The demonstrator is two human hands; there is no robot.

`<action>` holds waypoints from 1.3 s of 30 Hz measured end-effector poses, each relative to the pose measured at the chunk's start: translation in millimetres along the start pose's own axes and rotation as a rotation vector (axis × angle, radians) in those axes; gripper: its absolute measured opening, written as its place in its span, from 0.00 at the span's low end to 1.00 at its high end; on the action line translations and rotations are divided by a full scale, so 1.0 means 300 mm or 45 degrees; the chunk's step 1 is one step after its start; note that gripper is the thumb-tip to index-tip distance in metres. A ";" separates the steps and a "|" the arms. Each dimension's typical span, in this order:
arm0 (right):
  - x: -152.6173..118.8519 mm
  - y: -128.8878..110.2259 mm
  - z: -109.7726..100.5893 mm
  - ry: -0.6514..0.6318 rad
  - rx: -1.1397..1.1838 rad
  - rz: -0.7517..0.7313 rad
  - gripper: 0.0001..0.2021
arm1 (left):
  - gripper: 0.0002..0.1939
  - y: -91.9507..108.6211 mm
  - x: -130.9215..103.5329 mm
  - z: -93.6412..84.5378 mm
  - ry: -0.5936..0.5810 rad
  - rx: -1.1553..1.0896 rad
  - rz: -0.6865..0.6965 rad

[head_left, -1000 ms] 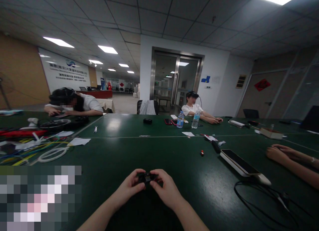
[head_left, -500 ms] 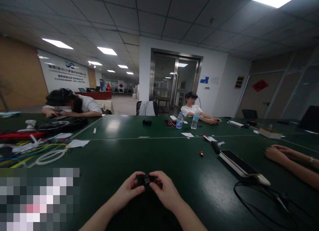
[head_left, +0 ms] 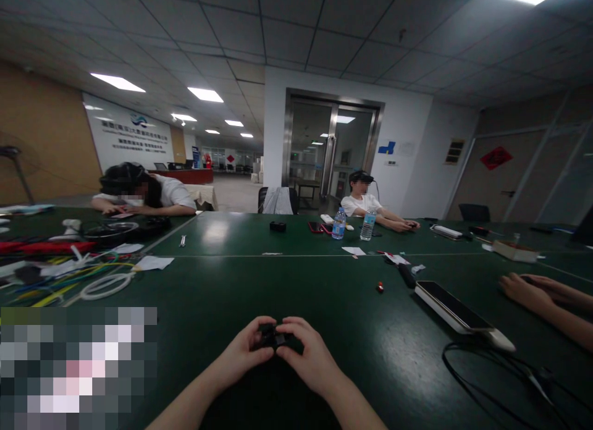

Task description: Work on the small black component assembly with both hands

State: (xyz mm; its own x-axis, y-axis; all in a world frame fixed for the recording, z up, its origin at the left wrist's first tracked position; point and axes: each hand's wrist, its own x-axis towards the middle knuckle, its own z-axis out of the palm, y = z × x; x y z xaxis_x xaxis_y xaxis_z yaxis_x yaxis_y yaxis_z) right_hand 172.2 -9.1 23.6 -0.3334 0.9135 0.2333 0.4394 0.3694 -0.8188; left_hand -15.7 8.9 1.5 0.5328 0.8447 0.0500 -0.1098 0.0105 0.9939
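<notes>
A small black object (head_left: 273, 337) with a blocky shape sits between my two hands, just above the green table (head_left: 222, 306). Its exact kind is too dark and small to make out. My left hand (head_left: 245, 349) grips its left side, thumb in front and fingers behind. On the other side my right hand (head_left: 303, 349) pinches it with thumb and fingertips. The fingers cover both of its ends.
To the right lie a phone (head_left: 451, 305) on a white device and a black cable (head_left: 467, 380). A small red item (head_left: 380, 287) and two water bottles (head_left: 339, 223) stand farther off. Tangled cables (head_left: 106, 286) lie left. Another person's hands (head_left: 528, 291) are at right.
The whole view has shifted slightly, so the table things appear farther right. Both hands still hold the black object, which is turned a little, and the right fingers have changed position slightly.
</notes>
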 end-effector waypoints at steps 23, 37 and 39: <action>0.012 0.010 0.010 -0.014 -0.007 -0.025 0.11 | 0.20 0.026 -0.009 0.008 0.004 -0.022 0.037; 0.014 0.012 0.010 -0.026 -0.011 0.011 0.09 | 0.25 0.031 -0.011 0.007 -0.010 -0.034 -0.019; 0.013 0.011 0.010 -0.022 -0.017 0.009 0.09 | 0.23 0.033 -0.013 0.009 -0.003 -0.025 -0.013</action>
State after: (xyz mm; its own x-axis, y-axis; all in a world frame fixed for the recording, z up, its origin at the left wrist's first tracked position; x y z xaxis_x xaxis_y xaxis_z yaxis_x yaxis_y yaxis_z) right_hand 169.8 -4.8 20.2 -0.3447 0.9130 0.2184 0.4530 0.3655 -0.8131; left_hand -16.6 4.3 11.5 0.5362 0.8432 0.0402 -0.1208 0.0295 0.9922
